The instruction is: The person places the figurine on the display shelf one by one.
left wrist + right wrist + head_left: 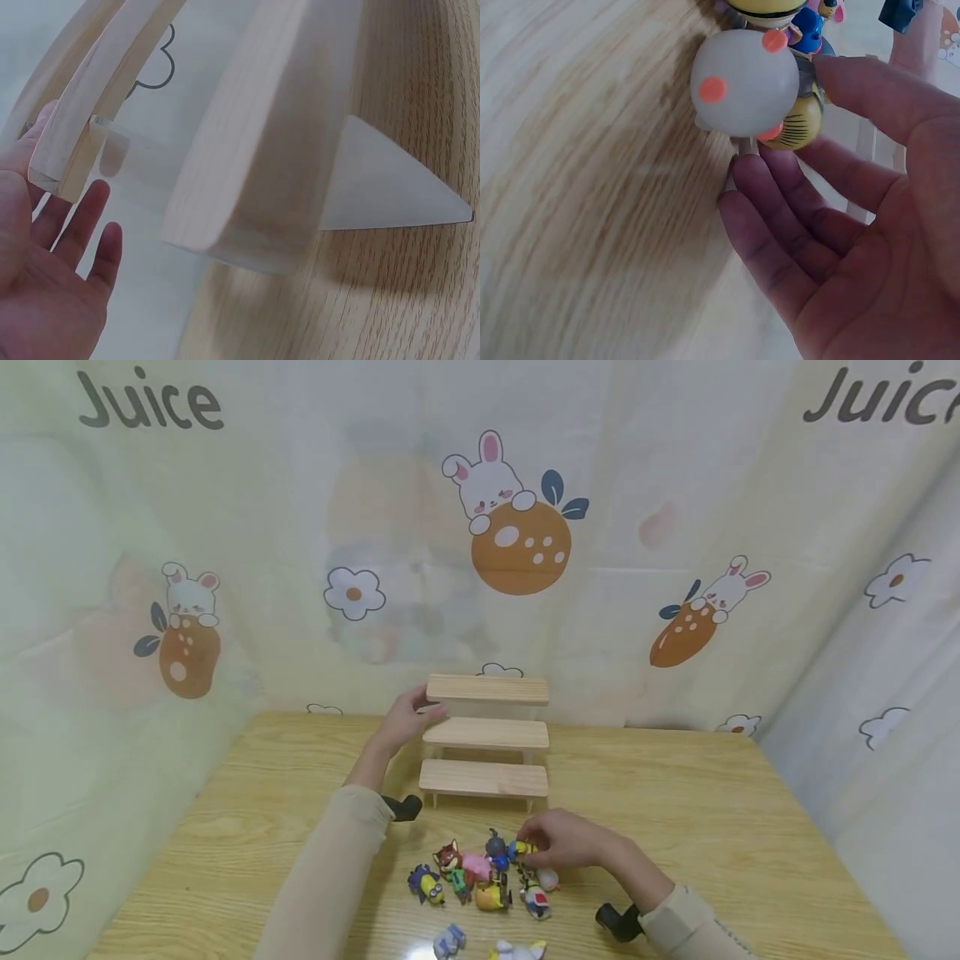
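Observation:
My left hand (405, 725) holds the left end of a three-tier wooden display stand (486, 733) at its upper boards. In the left wrist view, the left hand (60, 277) has its fingers behind a board (101, 82), the little finger free of it. My right hand (573, 839) pinches a yellow and blue minion figurine (519, 849) at the right of a toy cluster. In the right wrist view, the right hand's (840, 195) thumb and index finger are at the yellow figurine (799, 127), partly hidden behind a white round toy (742, 86) with orange spots.
Near the right hand lie a fox figurine (448, 857), a pink figurine (477, 867), a dark-headed figurine (496, 847) and another minion (430, 887). Closer to me are a blue-grey figurine (448, 941) and a white-yellow one (517, 951). A printed curtain (600, 635) hangs behind the wooden table (720, 835).

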Available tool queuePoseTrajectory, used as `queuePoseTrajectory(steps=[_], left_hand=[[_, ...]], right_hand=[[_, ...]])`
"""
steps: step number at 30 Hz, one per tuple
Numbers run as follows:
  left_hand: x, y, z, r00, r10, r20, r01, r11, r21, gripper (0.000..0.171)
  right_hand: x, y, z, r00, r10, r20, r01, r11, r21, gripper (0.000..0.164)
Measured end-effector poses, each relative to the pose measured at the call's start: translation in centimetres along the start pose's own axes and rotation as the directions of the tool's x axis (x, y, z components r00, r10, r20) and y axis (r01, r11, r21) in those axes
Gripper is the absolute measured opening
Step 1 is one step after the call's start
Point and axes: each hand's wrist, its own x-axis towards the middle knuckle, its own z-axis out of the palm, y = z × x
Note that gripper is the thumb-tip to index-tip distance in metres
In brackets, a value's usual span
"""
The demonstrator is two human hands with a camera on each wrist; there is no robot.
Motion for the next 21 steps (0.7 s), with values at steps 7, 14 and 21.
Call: queuePoseTrajectory(steps=[7, 14, 21], left_hand=[[0.2, -0.2, 0.1, 1.0, -0.02, -0.011, 0.02, 0.999, 0.026, 0.056], [0.1, -0.5, 0.2, 1.0, -0.023, 0.004, 0.023, 1.0, 0.02, 0.057], [0.1, -0.7, 0.3, 0.999, -0.034, -0.019, 0.034, 0.999, 0.038, 0.05]], right_hand=[[0.1, -0.2, 0.3, 0.999, 0.035, -0.022, -0.033, 0.997, 0.072, 0.026], [0.2, -0.2, 0.6, 0.998, 0.048, -0.033, -0.043, 0.989, 0.145, 0.026], [0.3, -0.3, 1.1, 0.987, 0.113, -0.112, -0.081, 0.963, 0.258, 0.031]])
